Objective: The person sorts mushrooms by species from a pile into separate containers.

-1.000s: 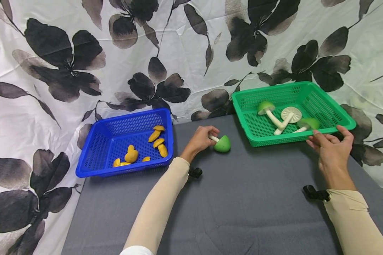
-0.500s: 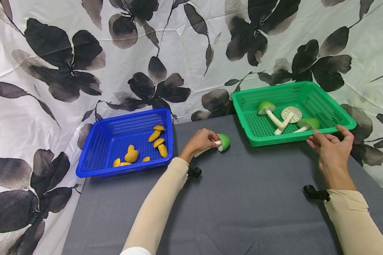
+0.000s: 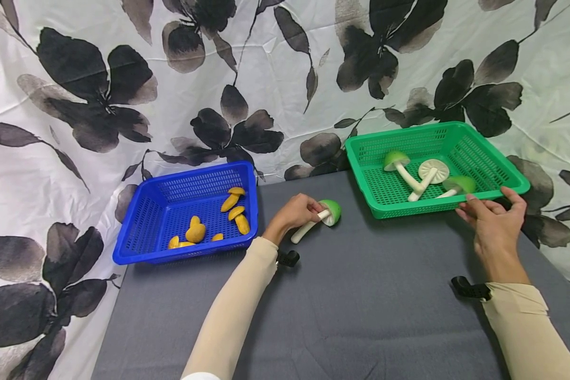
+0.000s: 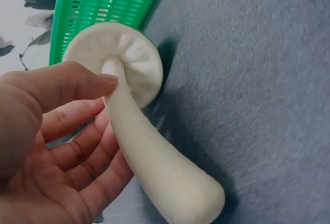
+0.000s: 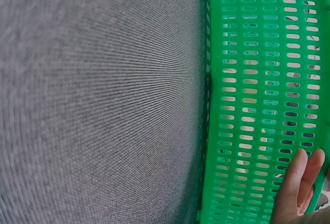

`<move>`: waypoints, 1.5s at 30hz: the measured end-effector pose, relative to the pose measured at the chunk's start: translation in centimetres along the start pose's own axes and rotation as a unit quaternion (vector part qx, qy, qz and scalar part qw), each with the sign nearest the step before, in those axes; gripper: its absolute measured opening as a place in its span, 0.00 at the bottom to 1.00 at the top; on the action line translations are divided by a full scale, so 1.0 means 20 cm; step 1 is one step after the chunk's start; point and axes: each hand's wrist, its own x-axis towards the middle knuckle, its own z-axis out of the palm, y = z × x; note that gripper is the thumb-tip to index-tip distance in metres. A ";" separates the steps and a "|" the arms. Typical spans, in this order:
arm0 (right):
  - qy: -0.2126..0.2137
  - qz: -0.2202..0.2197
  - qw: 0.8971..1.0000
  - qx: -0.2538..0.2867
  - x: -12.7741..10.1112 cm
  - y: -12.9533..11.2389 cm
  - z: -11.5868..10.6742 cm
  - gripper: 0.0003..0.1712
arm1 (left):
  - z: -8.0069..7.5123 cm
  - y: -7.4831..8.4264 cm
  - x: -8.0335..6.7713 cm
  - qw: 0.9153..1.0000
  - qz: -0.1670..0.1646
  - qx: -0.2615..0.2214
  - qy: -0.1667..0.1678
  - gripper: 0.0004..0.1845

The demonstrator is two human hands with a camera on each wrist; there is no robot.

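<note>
My left hand point(image 3: 295, 214) pinches the white stem of a toy mushroom point(image 4: 154, 146) between thumb and fingers, close below the cap. Its green cap point(image 3: 333, 210) points right, toward the green basket, and the stem's thick end lies toward me. In the left wrist view the pale underside of the cap faces the camera. At the front right corner of the green basket point(image 3: 448, 207), my right hand point(image 3: 497, 232) grips the rim, with fingers point(image 5: 294, 182) against the outer wall. Inside that basket lie three more green-capped mushrooms point(image 3: 433, 171).
To the left stands a blue basket point(image 3: 144, 211) holding several small yellow mushrooms point(image 3: 196, 231). Both baskets sit at the back of the grey cloth-covered table point(image 3: 361, 306), before a white floral curtain point(image 3: 285, 68).
The mushroom in my left hand has turned so that its stem, mostly hidden before, shows beneath the fingers and its cap tilts up. The right hand and both baskets stay put.
</note>
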 end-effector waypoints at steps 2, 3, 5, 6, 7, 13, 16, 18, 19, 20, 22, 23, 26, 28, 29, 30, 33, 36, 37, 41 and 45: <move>0.000 -0.001 1.000 -0.001 0.00 0.00 0.00 0.53 | 0.00 -0.01 -0.01 0.999 0.001 -0.033 -0.001 0.11; 0.000 -0.002 1.000 -0.002 0.00 0.00 0.00 0.53 | 0.01 -0.01 -0.02 0.999 0.000 -0.053 -0.002 0.11; 0.001 -0.002 1.000 -0.004 0.00 0.00 0.00 0.53 | 0.01 -0.02 -0.03 0.995 -0.009 -0.095 -0.003 0.11; 0.002 -0.001 1.000 -0.005 0.00 0.00 0.00 0.53 | 0.01 -0.02 -0.03 0.993 -0.015 -0.114 -0.002 0.12; 0.003 0.000 1.000 -0.006 0.00 0.00 0.00 0.53 | 0.02 -0.02 -0.03 0.990 -0.022 -0.136 0.002 0.12; 0.005 0.004 1.000 -0.008 0.00 -0.01 0.01 0.52 | 0.02 0.00 -0.02 0.970 -0.051 -0.233 0.043 0.13; 0.006 0.004 1.000 -0.011 0.00 -0.01 0.01 0.52 | 0.02 0.02 -0.01 0.958 -0.052 -0.274 0.062 0.13; 0.008 0.003 1.000 -0.013 0.00 -0.01 0.01 0.52 | 0.01 0.03 0.00 0.950 -0.054 -0.298 0.073 0.14; 0.009 0.003 1.000 -0.013 0.00 0.00 0.01 0.52 | 0.01 0.03 0.00 0.945 -0.056 -0.312 0.077 0.14; 0.009 0.003 1.000 -0.012 0.00 0.00 0.01 0.52 | 0.01 0.04 0.01 0.941 -0.057 -0.323 0.081 0.14; 0.010 0.002 1.000 -0.008 0.00 0.00 0.01 0.52 | 0.01 0.05 0.01 0.931 -0.058 -0.349 0.090 0.14; 0.010 0.002 1.000 -0.006 0.00 0.00 0.01 0.52 | 0.01 0.05 0.01 0.926 -0.059 -0.360 0.094 0.14; 0.009 0.002 1.000 0.001 0.00 0.00 0.00 0.52 | 0.01 0.07 0.02 0.911 -0.061 -0.395 0.106 0.15; 0.009 0.001 1.000 0.004 0.00 0.00 0.00 0.52 | 0.01 0.09 0.02 0.900 -0.060 -0.416 0.113 0.15; 0.008 0.001 1.000 0.005 0.00 0.00 0.00 0.52 | 0.01 0.09 0.03 0.896 -0.061 -0.425 0.117 0.15; 0.008 0.001 1.000 0.005 0.00 0.00 0.00 0.53 | 0.01 0.10 0.03 0.891 -0.059 -0.434 0.119 0.15; 0.009 0.000 1.000 0.003 0.00 0.01 0.00 0.52 | 0.00 0.13 0.05 0.882 -0.056 -0.453 0.120 0.16; 0.009 -0.001 1.000 0.002 0.01 0.01 -0.01 0.53 | 0.00 0.16 0.06 0.876 -0.050 -0.465 0.117 0.16; 0.008 -0.001 1.000 0.002 0.01 0.01 -0.01 0.53 | 0.00 0.17 0.07 0.874 -0.048 -0.469 0.117 0.17; 0.005 -0.002 1.000 0.004 0.00 0.02 -0.01 0.53 | -0.01 0.22 0.10 0.865 -0.043 -0.483 0.126 0.16; 0.003 -0.004 1.000 0.007 0.00 0.02 -0.01 0.53 | -0.01 0.27 0.14 0.855 -0.048 -0.497 0.142 0.14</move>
